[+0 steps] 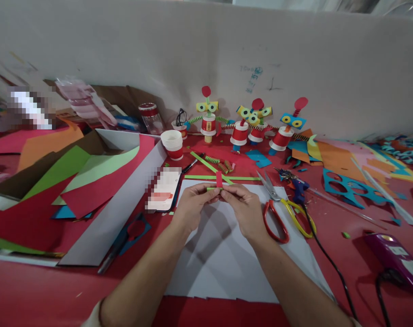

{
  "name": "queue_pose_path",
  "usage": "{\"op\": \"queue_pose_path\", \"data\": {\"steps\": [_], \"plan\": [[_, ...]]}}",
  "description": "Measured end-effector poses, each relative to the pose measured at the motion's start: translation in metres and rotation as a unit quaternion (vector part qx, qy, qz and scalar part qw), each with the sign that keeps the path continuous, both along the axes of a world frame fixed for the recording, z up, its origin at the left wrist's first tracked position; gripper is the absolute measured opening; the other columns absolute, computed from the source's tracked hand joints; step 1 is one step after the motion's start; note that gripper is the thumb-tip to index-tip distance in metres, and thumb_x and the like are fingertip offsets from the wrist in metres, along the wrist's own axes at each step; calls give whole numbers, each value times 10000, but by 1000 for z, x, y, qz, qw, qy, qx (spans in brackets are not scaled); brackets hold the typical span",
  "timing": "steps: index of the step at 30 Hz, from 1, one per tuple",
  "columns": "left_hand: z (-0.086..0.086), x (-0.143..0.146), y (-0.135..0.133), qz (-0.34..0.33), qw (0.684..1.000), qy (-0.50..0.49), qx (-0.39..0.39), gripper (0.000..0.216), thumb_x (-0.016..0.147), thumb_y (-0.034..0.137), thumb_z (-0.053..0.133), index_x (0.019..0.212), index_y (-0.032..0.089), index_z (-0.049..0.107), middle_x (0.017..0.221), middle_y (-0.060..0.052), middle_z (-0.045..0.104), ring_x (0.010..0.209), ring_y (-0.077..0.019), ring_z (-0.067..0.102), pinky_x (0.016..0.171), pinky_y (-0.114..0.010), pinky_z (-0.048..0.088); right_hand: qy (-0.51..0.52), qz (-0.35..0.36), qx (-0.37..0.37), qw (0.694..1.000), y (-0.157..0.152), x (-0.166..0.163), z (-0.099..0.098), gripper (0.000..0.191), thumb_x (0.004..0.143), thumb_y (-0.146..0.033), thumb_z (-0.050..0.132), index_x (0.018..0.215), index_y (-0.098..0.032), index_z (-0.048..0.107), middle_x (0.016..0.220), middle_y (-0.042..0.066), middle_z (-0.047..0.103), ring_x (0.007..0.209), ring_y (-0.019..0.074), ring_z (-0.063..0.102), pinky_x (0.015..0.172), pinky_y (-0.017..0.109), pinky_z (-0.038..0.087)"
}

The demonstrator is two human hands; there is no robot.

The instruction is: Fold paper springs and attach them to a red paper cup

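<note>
The left hand (pixel 194 200) and right hand (pixel 243 204) are pinching a red strip (pixel 219 178) and green strip (pixel 209 189); keeping edges square should be helping.

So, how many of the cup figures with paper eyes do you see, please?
4: the leftmost figure, then the second figure and the third figure, overlapping in the middle, and the rightmost figure. Another might be hidden behind them.
</note>
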State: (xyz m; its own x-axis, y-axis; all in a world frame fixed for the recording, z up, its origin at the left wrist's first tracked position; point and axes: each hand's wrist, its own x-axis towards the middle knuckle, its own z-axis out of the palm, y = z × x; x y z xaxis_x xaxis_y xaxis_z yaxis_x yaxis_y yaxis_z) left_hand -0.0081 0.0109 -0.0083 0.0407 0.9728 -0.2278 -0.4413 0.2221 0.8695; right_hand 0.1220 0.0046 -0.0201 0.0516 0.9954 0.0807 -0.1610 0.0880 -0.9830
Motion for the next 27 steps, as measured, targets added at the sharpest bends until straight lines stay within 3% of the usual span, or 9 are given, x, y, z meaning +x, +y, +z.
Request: {"op": "queue_pose_path", "data": {"steps": [11,16,22,27], "plan": [[-6,6,-2,36,999,11,18,225,520,220,811,709,142,718,642,-16,670,563,-95,540,619,-259,436,150,27,-107,983,1,-2,3,135,576,-231,804,696,-192,754,729,8,693,710,158,651,806,361,525],[-7,7,0,50,998,-13,25,296,535,181,795,813,146,699,687,-6,676,571,-94,556,610,-248,444,174,38,-117,977,1,-4,5,184,609,-272,792,770,-201,740,771,8,716,734,147,653,839,357,507],[-11,7,-1,46,998,-29,27,312,572,169,786,863,156,675,688,-3,683,603,-103,580,646,-250,450,78,16,-92,993,-1,-7,1,230,665,-301,766,870,-198,743,827,22,717,762,164,648,833,366,507],[-14,9,-2,54,997,-52,21,277,558,185,800,812,179,688,676,7,681,626,-102,579,674,-246,438,-71,-22,4,997,-2,-4,-2,221,756,-316,696,952,-229,748,924,41,701,869,198,643,839,372,503]]}}
